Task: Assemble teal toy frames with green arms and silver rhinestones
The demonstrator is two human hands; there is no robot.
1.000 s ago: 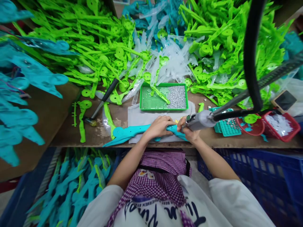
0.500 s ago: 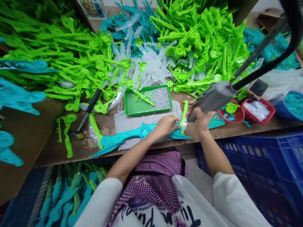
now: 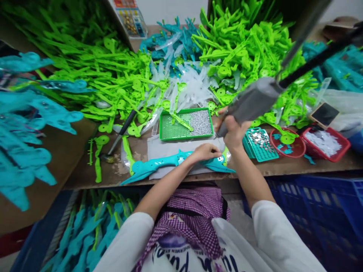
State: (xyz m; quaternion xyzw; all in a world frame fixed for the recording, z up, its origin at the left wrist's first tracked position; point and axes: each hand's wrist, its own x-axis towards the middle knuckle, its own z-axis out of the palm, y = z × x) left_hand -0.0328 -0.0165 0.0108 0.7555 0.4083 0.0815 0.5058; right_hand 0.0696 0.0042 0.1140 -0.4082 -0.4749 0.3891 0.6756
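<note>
My left hand rests on the right part of a long teal plastic part, its fingers curled together near the part's right end. What those fingers pinch, if anything, is too small to tell. A grey power driver is wrapped by my right hand; its tip points down and left, above the grey cloth. The teal part lies across the cloth at the table's front edge. Behind it sits a green tray with small silver screws and one lime part lying across it.
Lime parts are heaped at the back, with clear plastic pieces between. A hammer lies left. Right are a teal tray, a red bowl and a red basket. A blue crate stands below.
The view has shifted, so the table appears farther right. My right hand and the driver have drawn nearer the tray. The upright lime piece by my left hand no longer shows there.
</note>
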